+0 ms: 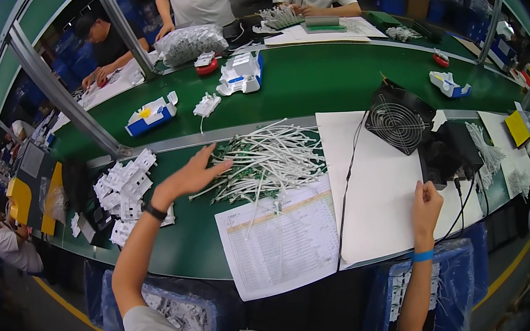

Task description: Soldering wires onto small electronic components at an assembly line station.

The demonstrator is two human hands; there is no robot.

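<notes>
My left hand [194,173], with a dark band at the wrist, is open, fingers spread at the left edge of a heap of white cables [278,160]. Small green circuit boards show among the cable ends. My right hand [426,204], with a blue band on its wrist, is closed above the right side of a white sheet [370,212]. Whatever its fingers may hold is hidden. Just beyond it stand a black box [454,150] and a black fan with a round wire guard [397,124]. A printed paper [281,246] lies partly under the heap.
White plastic housings [124,191] are piled left of the cables. A metal rail [208,135] separates my bench from the green belt [308,87], which carries blue-and-white boxes [242,73]. Lined bins [206,308] stand below the bench edge. Other people work across the belt.
</notes>
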